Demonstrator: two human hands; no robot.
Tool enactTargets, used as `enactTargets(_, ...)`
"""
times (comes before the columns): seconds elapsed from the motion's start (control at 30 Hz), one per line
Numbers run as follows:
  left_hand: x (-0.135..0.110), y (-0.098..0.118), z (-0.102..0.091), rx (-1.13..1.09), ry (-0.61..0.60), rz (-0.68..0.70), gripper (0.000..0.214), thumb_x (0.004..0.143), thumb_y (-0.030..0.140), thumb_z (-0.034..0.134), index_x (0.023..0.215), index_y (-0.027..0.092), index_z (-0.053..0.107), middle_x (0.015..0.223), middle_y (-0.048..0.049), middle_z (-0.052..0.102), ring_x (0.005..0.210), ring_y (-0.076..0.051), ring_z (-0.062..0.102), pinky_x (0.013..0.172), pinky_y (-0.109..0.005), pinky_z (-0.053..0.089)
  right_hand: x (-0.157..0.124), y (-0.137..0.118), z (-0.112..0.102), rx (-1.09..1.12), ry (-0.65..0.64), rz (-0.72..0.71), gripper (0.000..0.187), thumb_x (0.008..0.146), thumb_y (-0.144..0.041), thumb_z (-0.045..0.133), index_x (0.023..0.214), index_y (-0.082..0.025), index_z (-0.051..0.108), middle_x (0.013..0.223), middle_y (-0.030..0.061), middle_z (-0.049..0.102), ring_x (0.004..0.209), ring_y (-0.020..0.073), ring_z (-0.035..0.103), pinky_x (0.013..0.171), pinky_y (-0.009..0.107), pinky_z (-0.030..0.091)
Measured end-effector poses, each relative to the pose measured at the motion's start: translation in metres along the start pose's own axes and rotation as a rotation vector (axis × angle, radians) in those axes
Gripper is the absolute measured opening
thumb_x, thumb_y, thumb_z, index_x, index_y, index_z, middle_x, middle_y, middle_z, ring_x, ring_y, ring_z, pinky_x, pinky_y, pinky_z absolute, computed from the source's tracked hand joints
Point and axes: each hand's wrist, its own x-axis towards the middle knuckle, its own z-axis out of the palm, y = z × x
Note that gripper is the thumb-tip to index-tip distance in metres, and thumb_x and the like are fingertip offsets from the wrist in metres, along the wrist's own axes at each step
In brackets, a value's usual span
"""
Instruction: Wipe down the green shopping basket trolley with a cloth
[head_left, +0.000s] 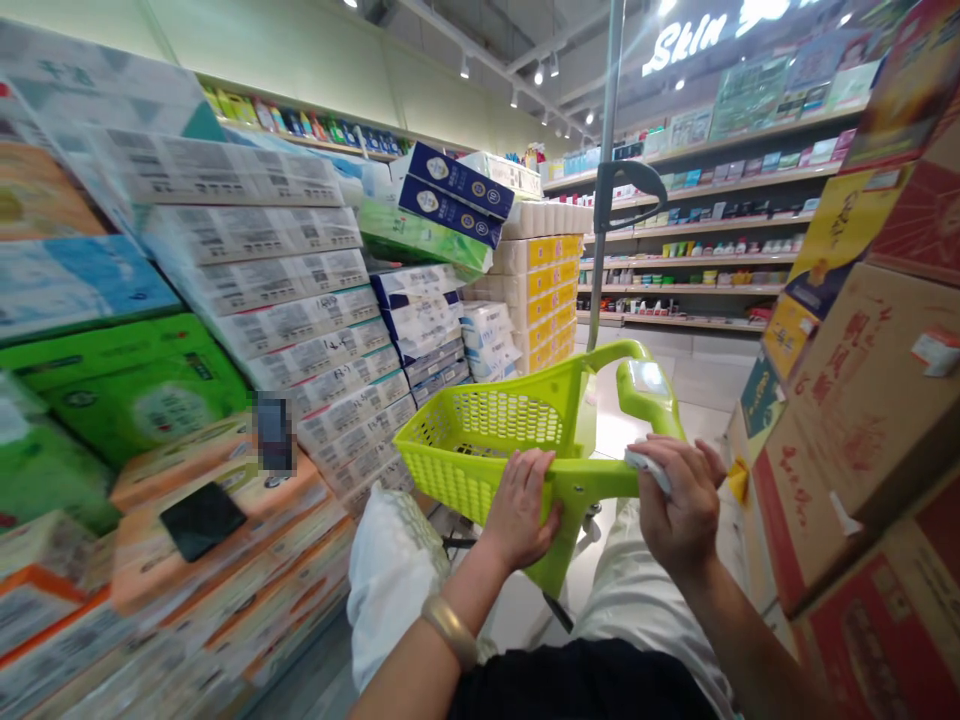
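Note:
A lime-green shopping cart (480,485) with a perforated basket stands right in front of my knees. My left hand (521,510) is closed over the near corner of its basket, fingers on top of the rim and thumb lower down. Farther right, my right hand (681,505) presses a folded white cloth (649,468) against the cart's green handle. Part of the cloth is hidden under my fingers. On the far side of the handle is a glossy pad (646,377). Rising from the cart is a grey pole (604,150) with a dark hook-like holder (630,195).
Stacked tissue packs (300,300) line the left side. A black flat object (202,520) lies on orange packs (285,490), near a blurred-out patch. Cardboard cartons (862,400) are piled close on the right. Shelves of small products (705,245) stand at the back.

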Motion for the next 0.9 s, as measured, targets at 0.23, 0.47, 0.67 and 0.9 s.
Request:
enactTargets(0.23,-0.018,-0.02,-0.021,-0.049,0.088,-0.058,0.067,0.089,0.04,0.046,0.145,0.017,0.019,0.146,-0.0176,0.036,0.142,-0.031,0.025,0.116,-0.056,0.021,-0.003,-0.043,0.013,0.132,-0.094,-0.031,0.022,0.089,-0.012,0.049,0.103,-0.024,0.061,0.097,0.0017,0.069,0.102,0.0195,0.063,0.107,0.041,0.024)
enactTargets(0.47,-0.017,0.038,-0.044,-0.09,0.215,0.006,0.069,0.088,0.028,0.045,0.148,0.017,0.013,0.149,-0.0162,0.033,0.142,-0.03,0.026,0.116,-0.054,0.022,-0.005,-0.07,0.025,0.295,-0.186,-0.046,0.028,0.089,-0.009,0.046,0.105,-0.025,0.061,0.101,0.0001,0.07,0.106,0.017,0.063,0.109,0.039,0.022)
enactTargets(0.67,0.001,0.062,-0.053,-0.017,0.185,-0.061,0.066,0.08,0.019,0.051,0.141,0.017,0.027,0.127,-0.0146,0.053,0.118,-0.028,0.049,0.104,-0.052,0.038,0.001,-0.047,0.032,0.275,-0.115,-0.016,0.022,0.091,-0.013,0.046,0.104,-0.025,0.06,0.097,0.0007,0.071,0.104,0.0177,0.064,0.107,0.04,0.024)
enactTargets(0.9,0.008,0.058,-0.053,-0.09,0.254,-0.137,0.027,0.079,0.022,0.056,0.105,0.018,0.054,0.094,-0.0062,0.058,0.09,-0.022,0.053,0.085,-0.042,0.045,0.006,-0.037,0.032,0.225,-0.152,-0.003,0.021,0.092,-0.015,0.047,0.103,-0.025,0.061,0.101,0.0014,0.07,0.11,0.0192,0.061,0.106,0.04,0.025)
